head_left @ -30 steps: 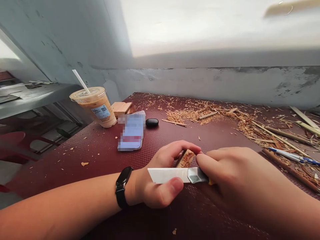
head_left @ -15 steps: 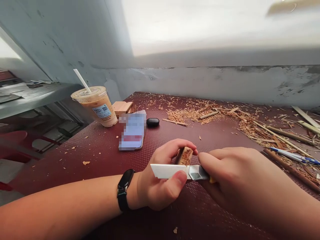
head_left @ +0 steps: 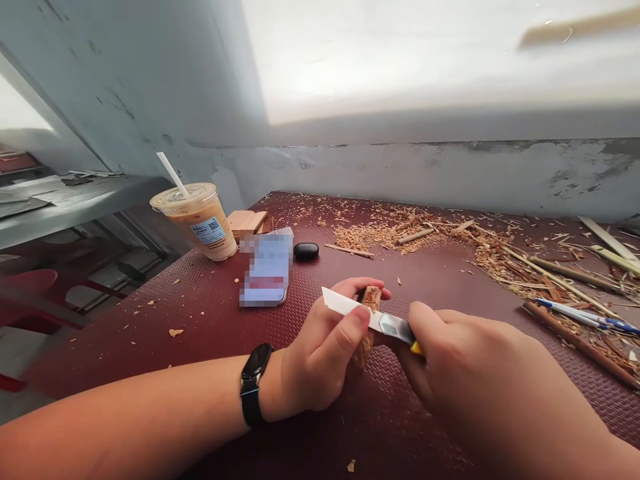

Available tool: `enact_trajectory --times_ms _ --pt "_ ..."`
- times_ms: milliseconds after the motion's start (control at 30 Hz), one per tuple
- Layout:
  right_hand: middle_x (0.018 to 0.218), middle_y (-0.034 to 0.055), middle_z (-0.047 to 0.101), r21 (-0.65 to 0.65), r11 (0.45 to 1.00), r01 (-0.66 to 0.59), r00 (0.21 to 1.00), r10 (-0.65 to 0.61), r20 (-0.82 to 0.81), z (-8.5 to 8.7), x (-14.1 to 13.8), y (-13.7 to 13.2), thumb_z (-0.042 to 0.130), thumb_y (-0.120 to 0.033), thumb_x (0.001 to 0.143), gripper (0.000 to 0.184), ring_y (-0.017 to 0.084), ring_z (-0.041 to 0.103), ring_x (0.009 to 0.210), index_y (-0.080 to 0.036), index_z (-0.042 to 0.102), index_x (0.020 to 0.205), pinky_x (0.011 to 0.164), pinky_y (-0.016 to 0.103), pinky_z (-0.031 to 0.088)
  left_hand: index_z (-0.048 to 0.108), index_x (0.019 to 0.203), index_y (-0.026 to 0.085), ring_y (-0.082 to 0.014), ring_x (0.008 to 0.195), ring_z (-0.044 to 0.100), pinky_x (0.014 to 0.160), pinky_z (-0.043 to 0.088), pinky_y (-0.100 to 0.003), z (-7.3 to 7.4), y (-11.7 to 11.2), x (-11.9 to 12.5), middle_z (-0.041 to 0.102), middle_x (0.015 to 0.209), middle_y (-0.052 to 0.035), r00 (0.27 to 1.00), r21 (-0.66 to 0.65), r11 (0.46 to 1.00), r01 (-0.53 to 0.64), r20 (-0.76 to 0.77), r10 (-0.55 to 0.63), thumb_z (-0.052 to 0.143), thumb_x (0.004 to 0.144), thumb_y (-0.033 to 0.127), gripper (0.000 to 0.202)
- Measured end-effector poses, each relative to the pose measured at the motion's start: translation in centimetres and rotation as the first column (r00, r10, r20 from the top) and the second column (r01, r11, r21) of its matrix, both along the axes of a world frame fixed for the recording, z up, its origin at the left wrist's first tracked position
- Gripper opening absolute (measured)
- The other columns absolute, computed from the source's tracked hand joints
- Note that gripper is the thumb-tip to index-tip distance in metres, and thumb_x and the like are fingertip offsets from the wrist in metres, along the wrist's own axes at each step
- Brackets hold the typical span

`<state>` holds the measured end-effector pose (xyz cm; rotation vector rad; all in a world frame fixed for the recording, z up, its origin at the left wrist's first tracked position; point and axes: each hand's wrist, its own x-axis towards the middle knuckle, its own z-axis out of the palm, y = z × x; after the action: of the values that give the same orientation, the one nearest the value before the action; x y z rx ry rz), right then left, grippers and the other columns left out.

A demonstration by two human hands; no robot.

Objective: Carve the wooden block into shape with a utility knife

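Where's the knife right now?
In the head view, the knife is below and right of the middle, in the right hand, its blade across the wood in the left hand.

A camera worn on the head looks forward and down over a dark red tabletop (head_left: 210, 317), from above and behind the wearer's left hand (head_left: 323, 357) and right hand (head_left: 463, 360), seen close up at lower center. Forearms (head_left: 150, 403) enter from the lower corners. The wide view runs across the tabletop to the pale wall (head_left: 390, 172) at the back, with a gray surface (head_left: 107, 190) farther off at the left edge.
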<state>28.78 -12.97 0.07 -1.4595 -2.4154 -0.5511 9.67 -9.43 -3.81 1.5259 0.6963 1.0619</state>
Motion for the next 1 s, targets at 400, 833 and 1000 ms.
enact_trajectory --times_ms 400,833,1000 --pt "0.059 -0.0022 0.064 -0.118 0.99 -0.074 0.986 0.054 -0.16 1.1 0.0 1.1 0.053 -0.052 0.094 0.03 0.021 0.058 0.045 -0.026 0.066 0.085 0.049 0.034 0.025 0.056 0.132 0.018 -0.0268 0.102 0.064 0.084 0.049 -0.034 3.4 2.2 -1.7 0.065 0.113 -0.0113 0.866 -0.408 0.768 0.494 0.151 -0.477 0.075 0.081 0.038 0.058" --pt "0.059 -0.0013 0.061 -0.037 0.992 -0.124 0.991 0.122 -0.056 0.9 0.3 1.2 0.064 -0.024 0.081 0.004 0.019 0.054 0.047 -0.024 0.068 0.082 0.051 0.033 0.019 0.054 0.129 0.018 -0.0298 0.119 0.062 0.098 0.051 -0.043 5.1 1.4 -2.2 0.065 0.126 -0.014 0.885 -0.272 0.88 0.389 -0.155 -0.439 0.069 0.091 0.025 0.041" --pt "0.061 -0.0003 0.06 -0.046 0.99 -0.132 0.988 0.127 -0.084 0.3 0.1 1.5 0.064 -0.025 0.083 0.004 0.019 0.055 0.05 -0.023 0.065 0.079 0.051 0.032 0.021 0.053 0.124 0.019 -0.0222 0.098 0.064 0.076 0.051 -0.031 4.1 1.1 -1.9 0.064 0.11 -0.0102 0.916 -0.291 0.881 0.374 -0.03 -0.399 0.069 0.092 0.029 0.038"
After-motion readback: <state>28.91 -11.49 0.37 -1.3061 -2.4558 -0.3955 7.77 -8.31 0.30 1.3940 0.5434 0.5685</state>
